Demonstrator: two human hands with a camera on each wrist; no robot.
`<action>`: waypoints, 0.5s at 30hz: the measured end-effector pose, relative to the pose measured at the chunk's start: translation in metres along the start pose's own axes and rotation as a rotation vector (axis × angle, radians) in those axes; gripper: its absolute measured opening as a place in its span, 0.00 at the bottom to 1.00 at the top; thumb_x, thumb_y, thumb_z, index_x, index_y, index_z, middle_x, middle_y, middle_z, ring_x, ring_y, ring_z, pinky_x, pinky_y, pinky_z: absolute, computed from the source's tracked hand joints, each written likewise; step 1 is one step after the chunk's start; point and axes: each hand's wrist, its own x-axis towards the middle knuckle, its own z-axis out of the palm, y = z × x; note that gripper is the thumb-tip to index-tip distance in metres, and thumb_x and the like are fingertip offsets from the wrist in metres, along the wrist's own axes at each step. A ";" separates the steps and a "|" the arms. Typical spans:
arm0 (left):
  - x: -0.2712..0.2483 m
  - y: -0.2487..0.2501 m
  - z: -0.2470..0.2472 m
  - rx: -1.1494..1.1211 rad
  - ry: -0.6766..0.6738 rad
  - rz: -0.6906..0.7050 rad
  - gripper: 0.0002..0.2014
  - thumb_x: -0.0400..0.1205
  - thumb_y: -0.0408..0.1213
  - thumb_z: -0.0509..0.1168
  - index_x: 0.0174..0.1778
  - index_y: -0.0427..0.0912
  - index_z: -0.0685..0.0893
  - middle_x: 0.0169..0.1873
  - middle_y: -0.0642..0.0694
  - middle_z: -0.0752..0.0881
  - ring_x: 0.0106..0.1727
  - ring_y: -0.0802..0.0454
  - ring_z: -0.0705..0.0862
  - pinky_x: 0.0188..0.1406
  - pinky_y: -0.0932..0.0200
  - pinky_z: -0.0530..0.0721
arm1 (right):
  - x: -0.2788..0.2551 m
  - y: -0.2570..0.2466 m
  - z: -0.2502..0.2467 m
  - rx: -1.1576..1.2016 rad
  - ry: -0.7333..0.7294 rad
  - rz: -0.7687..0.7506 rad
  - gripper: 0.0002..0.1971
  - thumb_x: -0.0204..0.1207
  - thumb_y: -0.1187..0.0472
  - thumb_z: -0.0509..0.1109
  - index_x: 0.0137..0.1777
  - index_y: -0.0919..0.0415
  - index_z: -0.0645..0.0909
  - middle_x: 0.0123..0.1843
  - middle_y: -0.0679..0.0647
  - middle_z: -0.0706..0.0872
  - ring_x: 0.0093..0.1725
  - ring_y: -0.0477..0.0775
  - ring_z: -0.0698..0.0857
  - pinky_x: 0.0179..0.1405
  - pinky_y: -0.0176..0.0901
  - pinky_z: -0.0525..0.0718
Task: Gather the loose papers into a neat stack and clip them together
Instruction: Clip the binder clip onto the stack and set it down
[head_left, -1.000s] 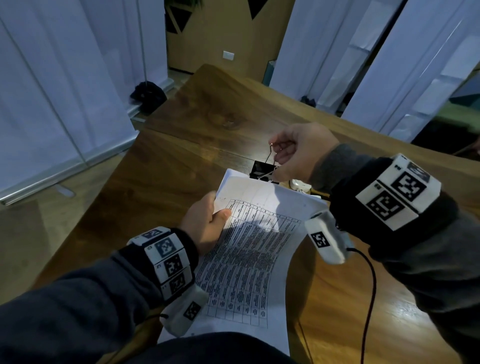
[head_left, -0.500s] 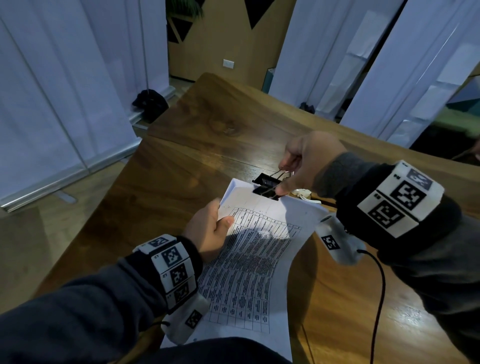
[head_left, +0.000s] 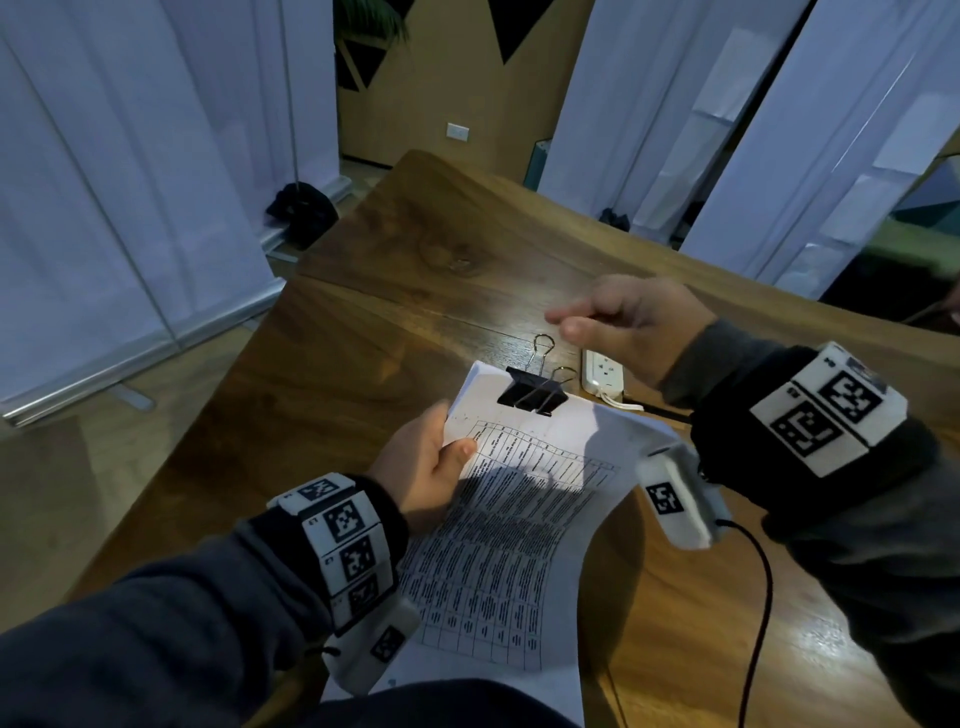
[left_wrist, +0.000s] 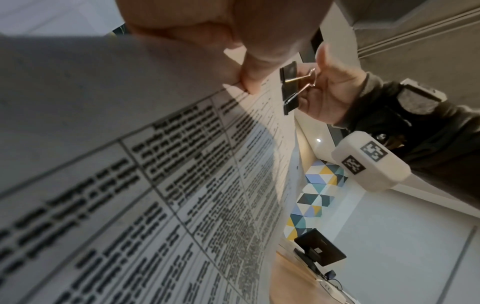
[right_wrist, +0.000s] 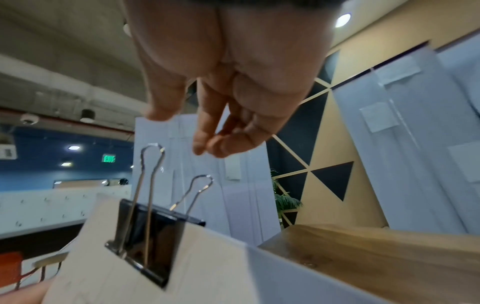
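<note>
Black metal binder clip w/ two wire handles (head_left: 532, 391) sits clamped on the top edge of the white printed-table paper stack (head_left: 519, 519), handles sticking up & not yet folded. Looks basically done; what's left, prob., is flipping the handles flat & setting the stack on the brown wooden table (head_left: 415, 270). Left hand (head_left: 426, 467) pinches the stack's upper-left edge, thumb on top, just beside the clip. Right hand (head_left: 628, 322) hovers near, above-right of the clip, not touching, fingers loose, holding nothing.
</note>
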 end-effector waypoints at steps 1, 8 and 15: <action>0.000 0.000 -0.001 0.006 -0.004 -0.008 0.25 0.74 0.47 0.57 0.60 0.33 0.76 0.50 0.37 0.88 0.51 0.43 0.87 0.50 0.44 0.85 | -0.001 0.005 0.003 0.052 0.013 0.002 0.13 0.71 0.61 0.72 0.56 0.61 0.86 0.39 0.38 0.81 0.39 0.41 0.83 0.47 0.39 0.84; -0.003 0.008 0.001 -0.017 -0.029 -0.011 0.22 0.74 0.45 0.57 0.59 0.35 0.77 0.50 0.41 0.88 0.51 0.47 0.87 0.49 0.49 0.86 | -0.007 0.026 0.021 0.098 -0.127 -0.053 0.45 0.48 0.39 0.79 0.67 0.61 0.79 0.46 0.34 0.80 0.50 0.38 0.85 0.66 0.47 0.82; -0.011 0.014 0.006 -0.041 -0.014 0.080 0.33 0.70 0.56 0.53 0.55 0.28 0.78 0.42 0.33 0.88 0.42 0.38 0.86 0.40 0.38 0.84 | -0.009 0.029 0.032 -0.112 -0.312 -0.153 0.60 0.35 0.14 0.54 0.57 0.59 0.85 0.59 0.44 0.74 0.59 0.48 0.77 0.60 0.39 0.75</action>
